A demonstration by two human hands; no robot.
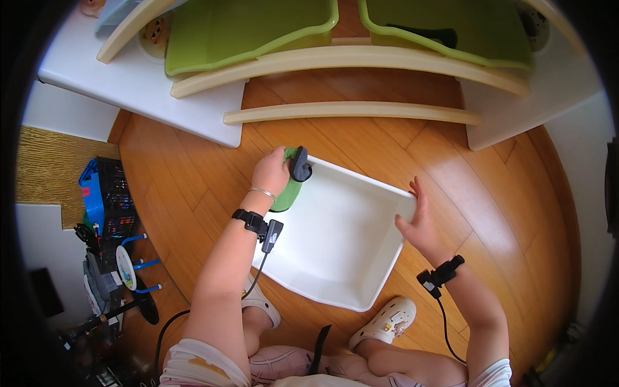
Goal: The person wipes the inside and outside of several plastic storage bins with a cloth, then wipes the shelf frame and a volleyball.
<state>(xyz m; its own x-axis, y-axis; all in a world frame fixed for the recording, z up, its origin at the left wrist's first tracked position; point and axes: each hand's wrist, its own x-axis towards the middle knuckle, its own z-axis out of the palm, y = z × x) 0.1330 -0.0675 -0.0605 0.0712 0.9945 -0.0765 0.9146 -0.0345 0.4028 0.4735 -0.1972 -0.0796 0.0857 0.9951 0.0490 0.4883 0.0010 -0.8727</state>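
Note:
A white plastic bin [338, 232] stands tilted in view on the wooden floor before me, with no contents visible in it. My left hand [273, 171] is closed on a green and dark grey cloth [288, 193] at the bin's upper left corner; the cloth hangs over that side. Whether the fingers also grip the rim is hidden. At the bin's right corner, my right hand [415, 217] has its thumb and fingers apart around the rim, the thumb on the near side. A strap with a small black device sits on each wrist.
Ahead stands a white storage rack with cream rails [353, 110] and green bins [251, 34]; a dark green thing [435, 36] lies in the right one. Left are a black crate [118, 193] and a small stool [126, 267]. Cables run from both wrists. My feet flank the white bin.

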